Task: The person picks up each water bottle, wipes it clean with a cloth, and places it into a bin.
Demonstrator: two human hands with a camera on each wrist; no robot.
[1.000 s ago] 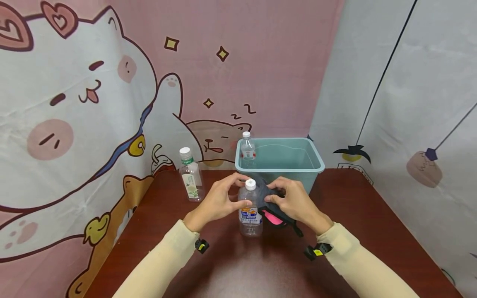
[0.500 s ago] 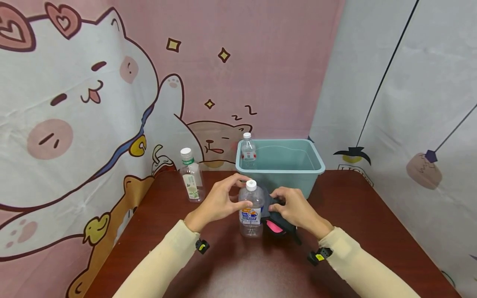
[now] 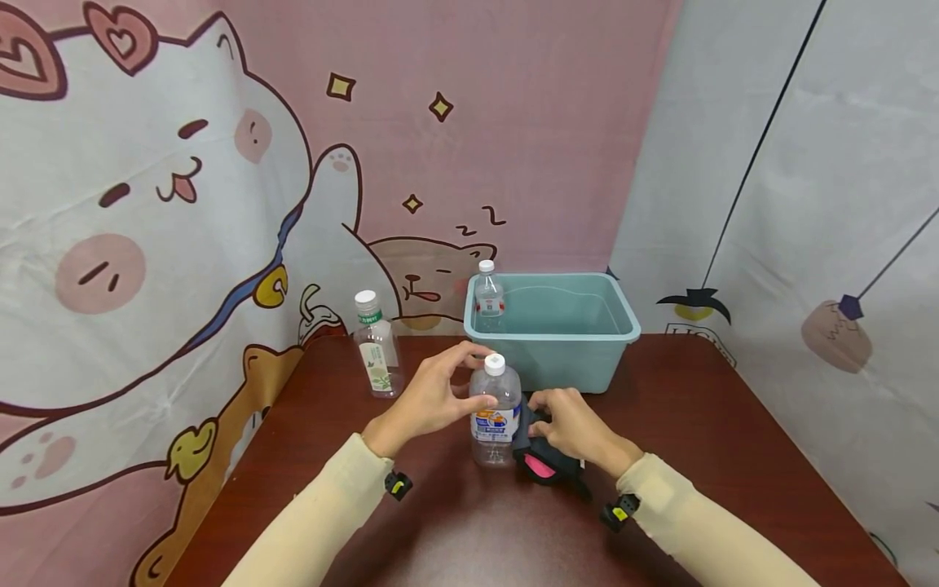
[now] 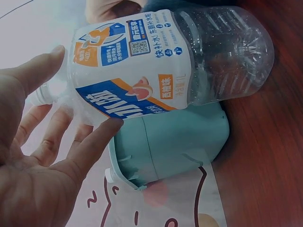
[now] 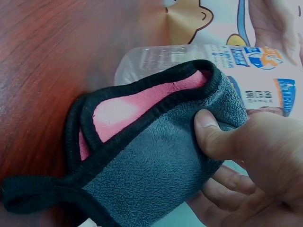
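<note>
A clear plastic bottle (image 3: 495, 425) with a white cap and a blue-and-orange label stands upright on the table. My left hand (image 3: 428, 401) holds it around the upper part, thumb in front and fingers behind. Against the bottle's right side, my right hand (image 3: 577, 425) grips a folded grey cleaning cloth (image 3: 557, 461). In the right wrist view the cloth (image 5: 156, 161) has black edging, a pink inner side and a hanging loop. The right thumb presses on its grey face, with some fingers tucked behind or under it.
Behind the bottle stands a light blue bin (image 3: 550, 359) with a small capped bottle (image 3: 488, 297) inside its left end. A clear bottle (image 3: 378, 355) with a green-and-white label stands at the back left of the brown table (image 3: 704, 456). Printed fabric hangs behind.
My right hand has moved down along the bottle's right side with the cloth, uncovering more of the bin's front. My left hand and the bottle stay in place.
</note>
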